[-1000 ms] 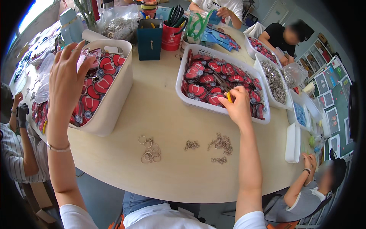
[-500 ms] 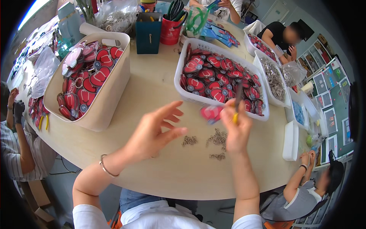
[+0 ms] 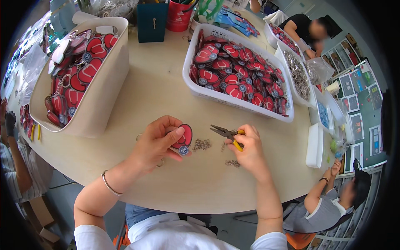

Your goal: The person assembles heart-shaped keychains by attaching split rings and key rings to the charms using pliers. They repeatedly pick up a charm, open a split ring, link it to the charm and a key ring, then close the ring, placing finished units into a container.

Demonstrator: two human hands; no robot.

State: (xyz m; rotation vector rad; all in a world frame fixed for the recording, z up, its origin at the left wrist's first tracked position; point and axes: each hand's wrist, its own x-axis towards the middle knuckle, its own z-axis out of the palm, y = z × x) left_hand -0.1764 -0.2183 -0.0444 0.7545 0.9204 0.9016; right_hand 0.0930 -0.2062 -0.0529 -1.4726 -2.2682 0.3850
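My left hand [image 3: 152, 143] is closed on a red charm [image 3: 187, 135], a flat clear-edged piece with a small grey-blue round tab. The thumb presses on its face. Thin metal rings show at that hand's edges; what they hang on is hidden. Across a short gap, my right hand [image 3: 251, 151] grips needle-nose pliers [image 3: 223, 131] with yellow handles, jaws slightly apart and pointing left towards the charm. Beneath and between the hands, small metal links lie on the table in little heaps, one pile [image 3: 202, 144] beside the charm and another pile [image 3: 232, 163] below the pliers.
A tall cream bin [image 3: 109, 89] of red charms with key rings stands at left. A white basket [image 3: 239, 109] of red charms lies beyond my hands. Trays of metal rings [image 3: 307, 85] and a white box [image 3: 315, 146] line the right. Several people sit around the table [image 3: 175, 193].
The charm has passed from my right hand to my left, which has closed on it. The pliers have swung from upright to pointing left. The view has shifted slightly.
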